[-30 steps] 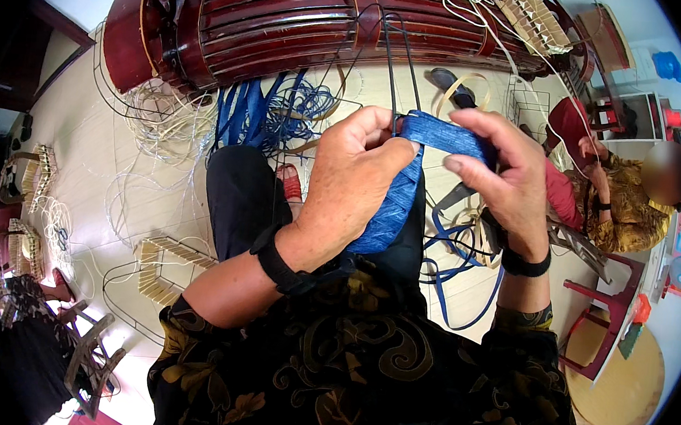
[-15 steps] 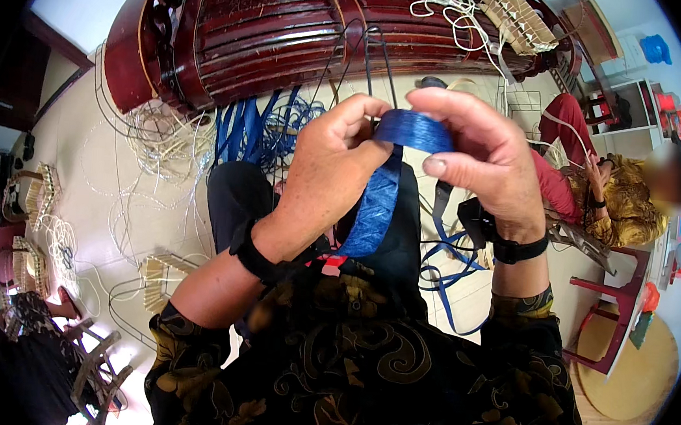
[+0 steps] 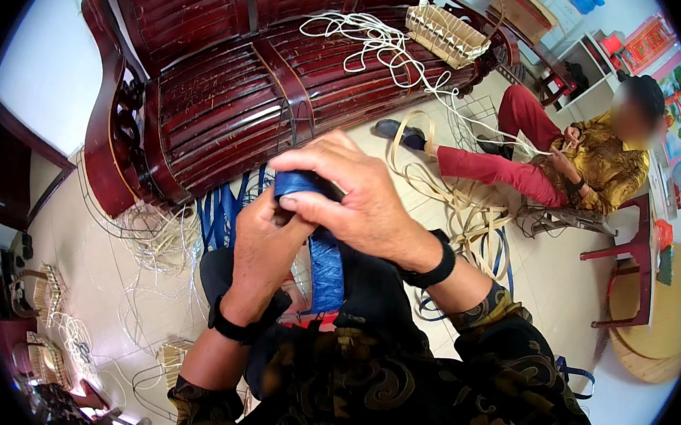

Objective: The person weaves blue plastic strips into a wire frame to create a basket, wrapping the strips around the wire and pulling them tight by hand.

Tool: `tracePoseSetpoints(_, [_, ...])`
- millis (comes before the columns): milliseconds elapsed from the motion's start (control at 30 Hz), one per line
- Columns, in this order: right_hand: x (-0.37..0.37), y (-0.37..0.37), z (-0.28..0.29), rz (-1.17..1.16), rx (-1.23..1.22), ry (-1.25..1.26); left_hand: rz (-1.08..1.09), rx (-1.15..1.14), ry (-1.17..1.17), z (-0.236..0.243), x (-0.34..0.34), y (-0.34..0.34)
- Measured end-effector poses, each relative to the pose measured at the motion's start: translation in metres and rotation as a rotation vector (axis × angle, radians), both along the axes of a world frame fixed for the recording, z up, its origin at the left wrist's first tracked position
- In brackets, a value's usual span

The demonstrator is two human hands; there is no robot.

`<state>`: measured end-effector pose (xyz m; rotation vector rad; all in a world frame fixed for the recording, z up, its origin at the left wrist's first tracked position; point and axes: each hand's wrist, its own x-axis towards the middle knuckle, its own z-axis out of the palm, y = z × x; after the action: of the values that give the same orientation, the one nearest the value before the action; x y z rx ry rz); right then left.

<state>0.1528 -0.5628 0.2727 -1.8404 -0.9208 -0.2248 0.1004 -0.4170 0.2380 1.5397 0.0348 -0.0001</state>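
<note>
While the dark red slatted wooden sofa (image 3: 231,86) fills the frame from ten to one o'clock, with a loose white cord (image 3: 368,41) and a small woven basket frame (image 3: 446,32) lying on its seat, the tiled floor (image 3: 94,235) below it is strewn with pale wire hoops (image 3: 153,235) at nine o'clock and tan strips (image 3: 459,205) at three o'clock. Another person (image 3: 589,155) sits at two o'clock in a yellow top and red trousers, working on strands of their own. At the centre, both of the wearer's hands meet on a blue woven strap (image 3: 326,263), which hangs from the fingers down toward the lap at six o'clock. The left hand (image 3: 263,246) comes up from below with its grip clenched on the strap just under the top; the right hand (image 3: 350,193) arches over from three o'clock, its grip pinching the folded upper end between thumb and fingers. More blue strips (image 3: 218,216) lie on the floor at ten o'clock of the hands. Judging by the fold, the step in hand looks like bending or rolling the strap's end; the next move probably calls for holding the fold tight with one hand while the other shifts its hold along the strap.
</note>
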Motion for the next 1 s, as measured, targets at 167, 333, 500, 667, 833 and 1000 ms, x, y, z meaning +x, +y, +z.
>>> tracePoseSetpoints(167, [-0.004, 0.010, -0.002, -0.057, -0.001, -0.043, -0.086, -0.201, -0.012, 0.012, 0.004, 0.024])
tracePoseSetpoints(333, [-0.010, 0.013, 0.003, -0.060, -0.065, 0.007, -0.079, -0.160, -0.058, 0.024, 0.006, 0.030])
tracePoseSetpoints(500, [-0.016, 0.015, 0.003, -0.041, -0.026, 0.056, 0.003, -0.199, -0.015, 0.018, 0.007, 0.034])
tracePoseSetpoints(667, [-0.019, 0.008, -0.008, -0.001, 0.124, 0.397, 0.007, -0.355, -0.045, 0.012, 0.004, 0.030])
tracePoseSetpoints(833, [-0.011, 0.017, -0.013, -0.042, 0.111, 0.188, -0.104, -0.313, -0.043, 0.022, 0.002, 0.043])
tracePoseSetpoints(1000, [-0.011, 0.021, -0.025, 0.048, 0.194, 0.258, -0.250, -0.474, 0.017, 0.024, 0.005, 0.058])
